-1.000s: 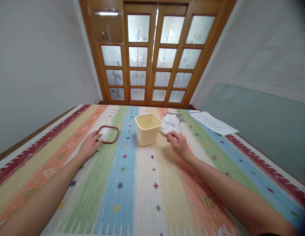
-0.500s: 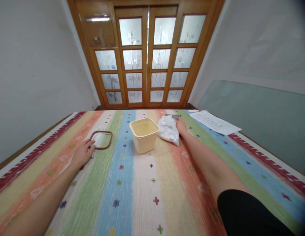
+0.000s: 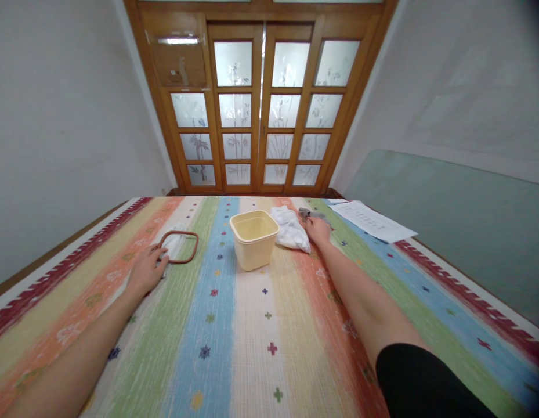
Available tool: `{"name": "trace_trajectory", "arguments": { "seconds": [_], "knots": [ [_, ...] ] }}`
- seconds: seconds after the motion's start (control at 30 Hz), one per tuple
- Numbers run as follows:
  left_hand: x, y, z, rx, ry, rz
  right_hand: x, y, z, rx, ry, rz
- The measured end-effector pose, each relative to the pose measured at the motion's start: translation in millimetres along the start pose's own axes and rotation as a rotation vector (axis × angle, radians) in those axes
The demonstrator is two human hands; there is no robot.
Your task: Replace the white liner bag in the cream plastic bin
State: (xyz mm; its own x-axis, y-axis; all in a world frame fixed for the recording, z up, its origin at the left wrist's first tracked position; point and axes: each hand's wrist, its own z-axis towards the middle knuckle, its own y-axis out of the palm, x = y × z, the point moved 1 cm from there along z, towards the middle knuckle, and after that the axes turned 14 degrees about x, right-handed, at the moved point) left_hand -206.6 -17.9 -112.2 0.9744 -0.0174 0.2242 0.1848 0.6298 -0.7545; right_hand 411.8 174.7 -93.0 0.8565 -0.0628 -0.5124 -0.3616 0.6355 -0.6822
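A brown, rounded-square rim [image 3: 196, 247], perhaps of a clear lid, lies left of centre on the striped cloth. My left hand [image 3: 146, 271] grips its left edge with curled fingers. In the middle stands an uncovered cream plastic container [image 3: 254, 252], upright, with no contents visible. Right of it rests a crumpled white plastic bag [image 3: 290, 229]. Just beyond the bag, my right hand [image 3: 318, 230] is closed on a grey cloth-like bundle [image 3: 311, 215], partly hidden by the fingers.
Printed white paper [image 3: 373, 222] lies at the table's far right. A striped, patterned tablecloth [image 3: 247, 348] covers the table. Behind its far edge are wooden doors with frosted panes [image 3: 237, 110]; walls stand on both sides, with a pale green panel [image 3: 447, 209] at right.
My right hand has drawn slightly nearer, and more of the grey bundle shows beside it. The white bag has shifted a little left toward the container. My left hand stays at the brown rim.
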Motion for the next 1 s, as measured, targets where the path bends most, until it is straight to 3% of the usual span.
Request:
{"name": "trace_trajectory", "arguments": {
  "seconds": [0.07,0.17,0.23,0.33,0.4,0.5,0.6,0.67,0.77,0.87,0.93,1.0],
  "knots": [
    [10,-7.6,-2,0.068,0.026,0.007,-3,-16,-4,0.163,0.155,0.15],
    [32,-20.7,-2,0.155,0.07,-0.035,-16,-48,3,0.31,0.184,0.229],
    [52,-30.1,-1,0.175,0.105,-0.105,-36,-77,9,0.422,0.094,0.413],
    [91,-47.3,2,0.154,0.149,-0.263,-80,-122,0,0.457,-0.099,0.625],
    [122,-61.0,2,0.104,0.158,-0.443,-115,-150,-24,0.441,-0.243,0.821],
    [169,-80.4,-2,-0.027,0.125,-0.77,-161,-180,-77,0.295,-0.318,0.989],
    [205,-91.6,-8,-0.2,0.011,-1.208,-192,-191,-129,0.104,-0.387,1.085],
    [219,-93.7,-12,-0.252,-0.064,-1.39,-203,-188,-154,-0.046,-0.451,1.109],
    [223,-89.7,-11,-0.219,-0.21,-1.4,-208,-177,-175,-0.244,-0.508,1.111],
    [204,-79.0,1,-0.094,-0.371,-1.304,-203,-164,-176,-0.395,-0.46,1.177],
    [179,-68.6,18,-0.005,-0.52,-1.283,-196,-154,-164,-0.402,-0.37,1.244],
    [145,-57.2,41,0.142,-0.635,-1.278,-185,-143,-144,-0.311,-0.279,1.262]
  ]
}}
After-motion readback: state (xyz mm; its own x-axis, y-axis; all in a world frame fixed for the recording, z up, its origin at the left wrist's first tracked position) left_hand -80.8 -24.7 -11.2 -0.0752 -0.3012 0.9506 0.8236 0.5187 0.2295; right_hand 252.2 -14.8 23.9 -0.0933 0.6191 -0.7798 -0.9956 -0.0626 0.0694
